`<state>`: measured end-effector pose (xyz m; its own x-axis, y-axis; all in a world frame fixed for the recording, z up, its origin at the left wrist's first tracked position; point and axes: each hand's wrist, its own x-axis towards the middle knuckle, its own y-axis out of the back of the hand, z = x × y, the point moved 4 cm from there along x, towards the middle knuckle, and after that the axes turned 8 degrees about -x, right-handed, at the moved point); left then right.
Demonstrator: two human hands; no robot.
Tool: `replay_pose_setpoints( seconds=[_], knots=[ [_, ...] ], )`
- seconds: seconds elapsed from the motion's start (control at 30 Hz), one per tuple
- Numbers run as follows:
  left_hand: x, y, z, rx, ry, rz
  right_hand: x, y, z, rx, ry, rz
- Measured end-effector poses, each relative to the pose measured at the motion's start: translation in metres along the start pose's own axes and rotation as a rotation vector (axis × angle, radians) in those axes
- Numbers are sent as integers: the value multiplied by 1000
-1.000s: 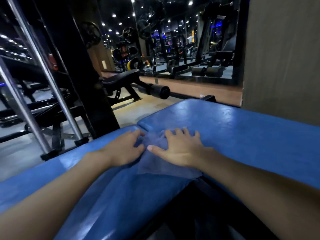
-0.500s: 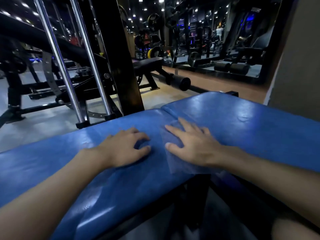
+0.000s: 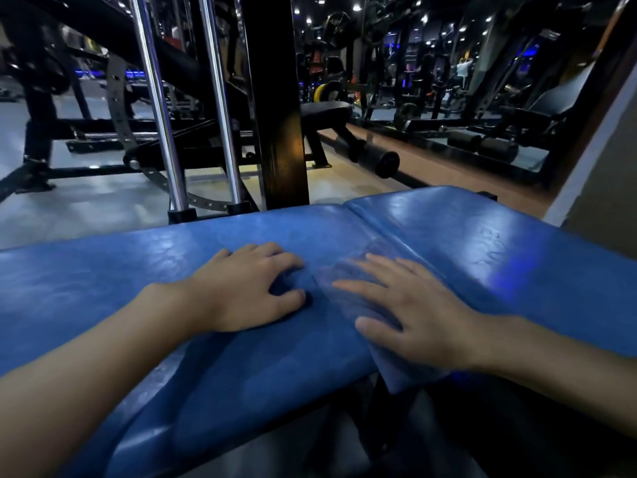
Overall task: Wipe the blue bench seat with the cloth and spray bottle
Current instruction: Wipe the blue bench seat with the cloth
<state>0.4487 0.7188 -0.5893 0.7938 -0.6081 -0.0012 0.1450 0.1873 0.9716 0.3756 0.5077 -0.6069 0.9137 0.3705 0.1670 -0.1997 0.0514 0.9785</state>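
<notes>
The blue bench seat (image 3: 138, 281) runs across the view, with a seam between its two pads just beyond my hands. A thin bluish cloth (image 3: 344, 274) lies flat beside the seam, and its near end hangs over the front edge. My right hand (image 3: 410, 315) presses on the cloth with straight, spread fingers. My left hand (image 3: 248, 288) rests on the bare pad just left of the cloth's edge, fingers loosely bent and holding nothing. No spray bottle is in view.
A black upright post (image 3: 275, 108) and two chrome rails (image 3: 158, 108) stand just beyond the bench. A black padded bench with a foam roller (image 3: 379, 160) lies farther back. A mirror wall (image 3: 482, 81) is at the right, a grey wall (image 3: 606, 188) at the far right.
My right hand has slid the cloth to the right, away from my left hand. The left hand has come off the cloth onto the bare pad. My view has turned left.
</notes>
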Motion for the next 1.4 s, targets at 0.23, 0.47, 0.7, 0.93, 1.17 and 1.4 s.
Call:
replay_pose_setpoints(
  seconds=[0.23,0.47,0.7,0.93,1.17,1.4],
  knots=[
    [-7,2,-12,55,32,18,42,-7,45,106,-119,9],
    [-10,2,-22,11,45,-16,54,-6,36,30,-211,-48],
    [-6,0,-35,28,23,-5,17,7,-20,80,227,62],
    [-11,3,-35,48,25,28,102,-21,70,136,-290,-43],
    [-15,9,-44,69,50,46,55,-4,2,-7,38,-31],
    [-15,7,-54,100,47,11,60,3,-10,100,184,22]
  ],
)
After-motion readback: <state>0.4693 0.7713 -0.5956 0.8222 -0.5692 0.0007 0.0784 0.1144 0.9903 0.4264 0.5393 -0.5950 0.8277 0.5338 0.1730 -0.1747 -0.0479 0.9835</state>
